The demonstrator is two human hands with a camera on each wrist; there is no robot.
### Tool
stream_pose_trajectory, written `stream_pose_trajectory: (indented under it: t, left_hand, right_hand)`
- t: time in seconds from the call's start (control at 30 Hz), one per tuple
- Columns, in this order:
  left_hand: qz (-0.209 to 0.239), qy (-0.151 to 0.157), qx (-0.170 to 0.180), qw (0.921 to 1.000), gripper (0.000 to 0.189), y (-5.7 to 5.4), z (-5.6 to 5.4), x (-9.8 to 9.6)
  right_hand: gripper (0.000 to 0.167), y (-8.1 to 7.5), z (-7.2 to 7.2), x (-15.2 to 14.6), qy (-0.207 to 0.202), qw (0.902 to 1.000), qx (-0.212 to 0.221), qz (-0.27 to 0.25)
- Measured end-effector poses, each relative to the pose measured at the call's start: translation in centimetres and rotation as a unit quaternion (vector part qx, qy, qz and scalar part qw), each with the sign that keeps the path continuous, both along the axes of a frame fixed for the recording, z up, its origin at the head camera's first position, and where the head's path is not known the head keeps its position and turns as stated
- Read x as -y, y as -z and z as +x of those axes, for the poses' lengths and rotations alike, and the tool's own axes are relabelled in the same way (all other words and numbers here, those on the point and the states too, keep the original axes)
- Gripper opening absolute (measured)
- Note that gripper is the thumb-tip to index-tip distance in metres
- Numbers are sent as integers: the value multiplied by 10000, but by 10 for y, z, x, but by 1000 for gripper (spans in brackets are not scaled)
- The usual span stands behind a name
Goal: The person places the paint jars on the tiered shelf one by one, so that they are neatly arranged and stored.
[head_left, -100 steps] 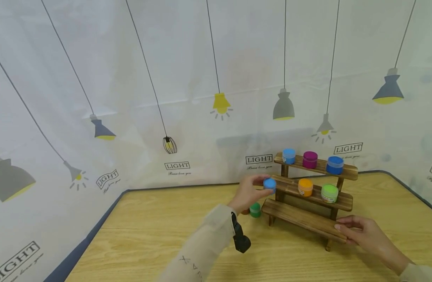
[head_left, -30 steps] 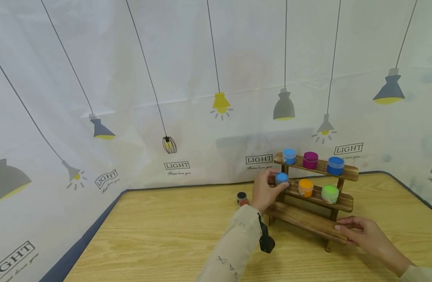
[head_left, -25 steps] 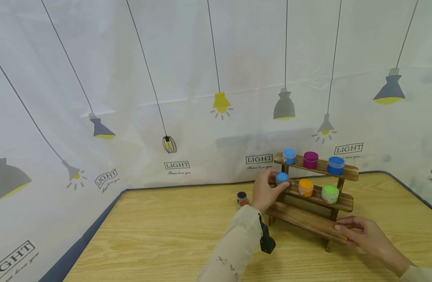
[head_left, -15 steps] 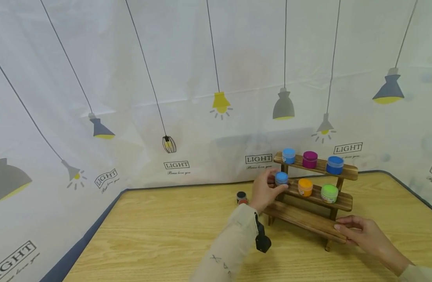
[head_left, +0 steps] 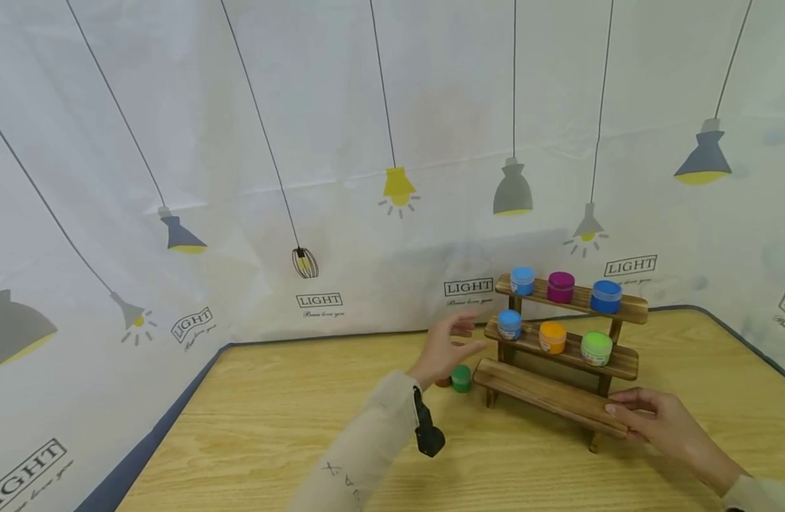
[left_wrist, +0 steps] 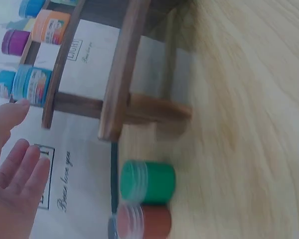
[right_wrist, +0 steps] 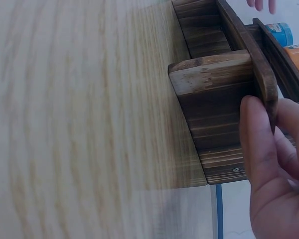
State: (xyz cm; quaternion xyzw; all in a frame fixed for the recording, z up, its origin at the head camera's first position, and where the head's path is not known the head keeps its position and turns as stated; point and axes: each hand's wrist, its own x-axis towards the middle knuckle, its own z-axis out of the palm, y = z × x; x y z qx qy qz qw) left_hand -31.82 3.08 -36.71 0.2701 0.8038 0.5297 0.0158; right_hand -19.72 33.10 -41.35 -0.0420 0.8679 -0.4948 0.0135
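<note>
A three-tier wooden display stand (head_left: 546,390) holds small paint jars. My left hand (head_left: 445,350), fingers parted and holding nothing, is just left of a blue paint jar (head_left: 510,326) at the left end of the middle shelf. Beside that jar stand an orange jar (head_left: 552,338) and a light green jar (head_left: 596,349). On the top shelf are a light blue jar (head_left: 522,281), a purple jar (head_left: 561,287) and a darker blue jar (head_left: 606,297). The bottom shelf is bare; my right hand (head_left: 670,430) pinches its right end between thumb and fingers, as the right wrist view confirms.
On the wooden table (head_left: 271,427), below the left hand, sit a green jar (head_left: 461,380) and a red-brown jar (left_wrist: 154,221). A dark jar (left_wrist: 112,226) peeks out behind them in the left wrist view. A lamp-printed backdrop (head_left: 341,213) rises behind the table.
The left hand brought the blue jar onto the middle shelf's left end, let go of it and drew back left. The right hand keeps its grip on the bottom shelf.
</note>
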Motion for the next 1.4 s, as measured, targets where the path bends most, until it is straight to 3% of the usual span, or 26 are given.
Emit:
stream_pose_trajectory:
  t: [0.37, 0.73, 0.9, 1.2, 1.4]
  left_hand:
    - [-102, -132, 110, 9998, 35, 4, 5, 42]
    - [-175, -462, 306, 9983, 33, 35, 4, 62]
    - [-398, -573, 531, 9961, 33, 47, 1, 65]
    - [-470, -673, 163, 9965, 30, 63, -1, 57]
    - [-303, -864, 299, 9954, 29, 70, -4, 51]
  right_hand:
    - [41, 0, 0, 1, -32, 9999, -130, -10]
    - [42, -3, -4, 1, -74, 9999, -74, 106]
    - [42, -2, -2, 0, 32, 9998, 54, 212]
    - [42, 2, 1, -2, 112, 9998, 140, 119]
    - [40, 2, 0, 0, 97, 9998, -60, 135]
